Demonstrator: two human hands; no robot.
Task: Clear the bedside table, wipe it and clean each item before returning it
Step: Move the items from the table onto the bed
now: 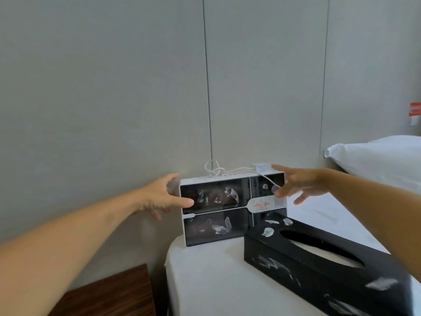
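Your left hand and right hand flank the white box on the bed, each grip spread wide, fingertips at its sides, nothing clasped.

Soft, even light fills the room, brightest toward the right, where the white pillow nearly washes out. Pale glare patches smear the glossy black front of the white-framed box and the black rectangular tissue box. Shadows are faint (a dim one under the left forearm). Wall seams bow outward; fingertips look slightly blurred
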